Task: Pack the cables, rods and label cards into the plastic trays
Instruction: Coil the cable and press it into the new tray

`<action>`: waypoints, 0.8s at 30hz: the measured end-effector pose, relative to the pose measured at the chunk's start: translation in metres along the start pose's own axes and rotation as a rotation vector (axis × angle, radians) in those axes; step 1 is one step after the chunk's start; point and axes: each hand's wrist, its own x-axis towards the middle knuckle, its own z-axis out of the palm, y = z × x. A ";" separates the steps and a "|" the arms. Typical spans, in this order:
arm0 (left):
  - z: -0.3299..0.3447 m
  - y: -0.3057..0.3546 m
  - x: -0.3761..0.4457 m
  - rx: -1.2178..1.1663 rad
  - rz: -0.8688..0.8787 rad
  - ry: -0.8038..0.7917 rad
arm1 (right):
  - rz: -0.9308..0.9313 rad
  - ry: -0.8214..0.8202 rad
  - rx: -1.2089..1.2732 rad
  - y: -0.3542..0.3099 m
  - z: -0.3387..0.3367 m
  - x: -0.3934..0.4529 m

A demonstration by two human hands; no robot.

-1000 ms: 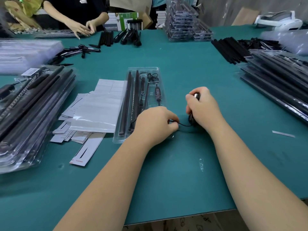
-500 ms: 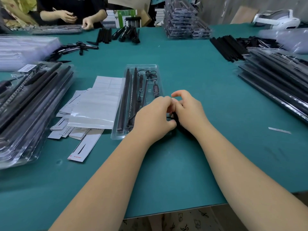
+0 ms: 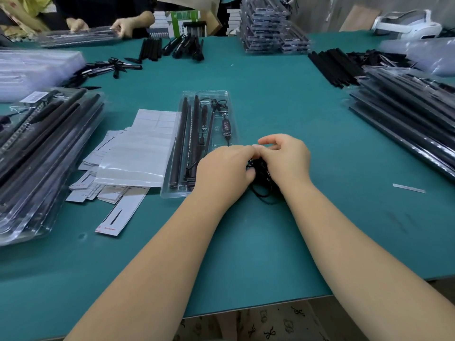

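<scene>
A thin black cable (image 3: 261, 177), loosely bunched, sits pinched between the left hand (image 3: 222, 172) and right hand (image 3: 286, 157), beside the tray (image 3: 172, 190).

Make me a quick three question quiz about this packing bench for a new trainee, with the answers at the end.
1. True or false: the open tray in front of the worker already holds black rods.
2. What are the left hand and right hand working on together?
3. Multiple choice: the label cards lie (A) left of the open tray, (B) right of it, (C) inside it.

Key:
1. True.
2. A bundle of thin black cable, at the tray's near right corner.
3. A.
</scene>
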 end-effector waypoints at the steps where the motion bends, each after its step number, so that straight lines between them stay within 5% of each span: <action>1: 0.000 0.000 0.000 0.004 0.003 -0.005 | -0.008 -0.006 -0.017 0.001 0.000 0.001; 7: 0.004 0.000 0.002 0.041 -0.027 -0.004 | 0.076 -0.204 0.034 -0.013 -0.017 -0.004; 10: 0.004 -0.001 0.002 0.045 -0.023 -0.031 | -0.120 -0.428 -0.204 -0.008 -0.033 -0.010; 13: 0.002 -0.001 0.003 0.009 -0.060 -0.040 | -0.191 -0.602 -0.192 -0.012 -0.046 -0.012; 17: 0.002 -0.001 0.005 -0.033 -0.117 -0.033 | -0.202 -0.457 0.109 -0.012 -0.037 -0.009; 24: 0.003 -0.002 0.007 -0.045 -0.156 -0.018 | 0.484 -0.130 0.977 -0.035 0.014 -0.007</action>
